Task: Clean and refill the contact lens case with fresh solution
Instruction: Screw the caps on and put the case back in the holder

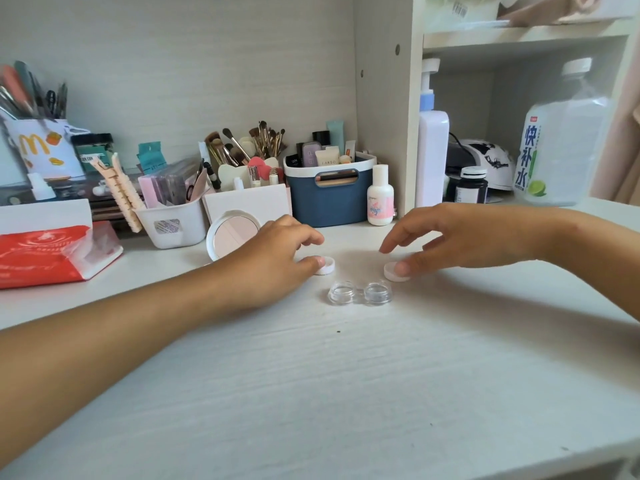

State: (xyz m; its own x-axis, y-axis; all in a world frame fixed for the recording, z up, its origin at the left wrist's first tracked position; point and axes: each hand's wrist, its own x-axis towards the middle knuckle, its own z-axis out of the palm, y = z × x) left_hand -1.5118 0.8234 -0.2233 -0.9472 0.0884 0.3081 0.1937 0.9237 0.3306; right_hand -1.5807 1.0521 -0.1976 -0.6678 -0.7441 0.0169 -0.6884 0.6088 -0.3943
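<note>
A clear two-well contact lens case (pixel 360 292) sits uncapped on the white desk (pixel 346 375), both wells open upward. Just behind it to the left lies a white cap (pixel 327 266); my left hand (pixel 277 251) pinches it with thumb and curled fingers. To the right lies a second, pale pink cap (pixel 391 271), and my right hand (pixel 460 237) holds it between thumb and fingers. A small white solution bottle (pixel 380 197) with a pink label stands upright farther back, capped, apart from both hands.
Behind the case stand a round compact mirror (pixel 232 233), a blue caddy (pixel 329 195), white bins of brushes (pixel 173 220) and a red tissue pack (pixel 45 254) at left. A shelf unit at right holds a pump bottle (pixel 433 150) and a large water bottle (pixel 561 140).
</note>
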